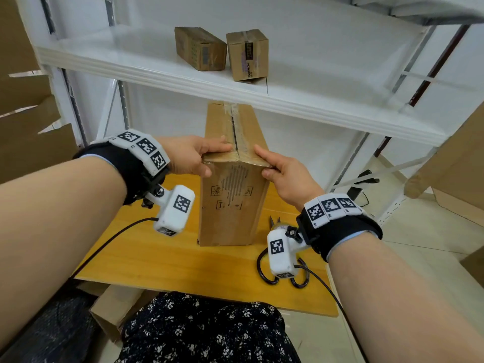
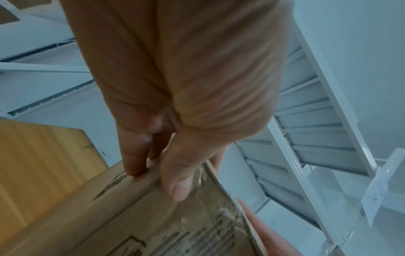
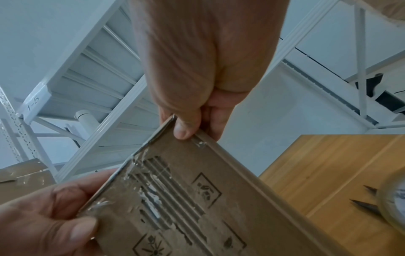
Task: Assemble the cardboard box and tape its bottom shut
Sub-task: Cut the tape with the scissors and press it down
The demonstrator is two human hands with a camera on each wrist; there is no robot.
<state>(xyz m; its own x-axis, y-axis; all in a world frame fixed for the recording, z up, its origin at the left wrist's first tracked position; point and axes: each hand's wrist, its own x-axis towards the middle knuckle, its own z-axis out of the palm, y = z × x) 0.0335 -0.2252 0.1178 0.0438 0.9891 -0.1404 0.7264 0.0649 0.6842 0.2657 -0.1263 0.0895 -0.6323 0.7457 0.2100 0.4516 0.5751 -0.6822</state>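
A tall narrow cardboard box (image 1: 230, 205) stands on the wooden table (image 1: 157, 252), its top flaps folded shut and meeting at a middle seam (image 1: 237, 142) with old clear tape on it. My left hand (image 1: 193, 155) pinches the near left top corner, fingers on the left flap and thumb (image 2: 177, 181) on the near face. My right hand (image 1: 282, 174) pinches the near right top corner, index finger along the right flap and thumb (image 3: 184, 129) on the near face. The near face (image 3: 186, 199) is torn, with printed symbols.
A clear tape roll (image 3: 394, 199) and scissors (image 1: 264, 273) lie on the table right of the box, under my right wrist. A white metal shelf (image 1: 288, 100) overhangs the box and carries two small cartons (image 1: 200, 48) (image 1: 247, 55). Flattened cardboard (image 1: 26, 127) leans at the left and right.
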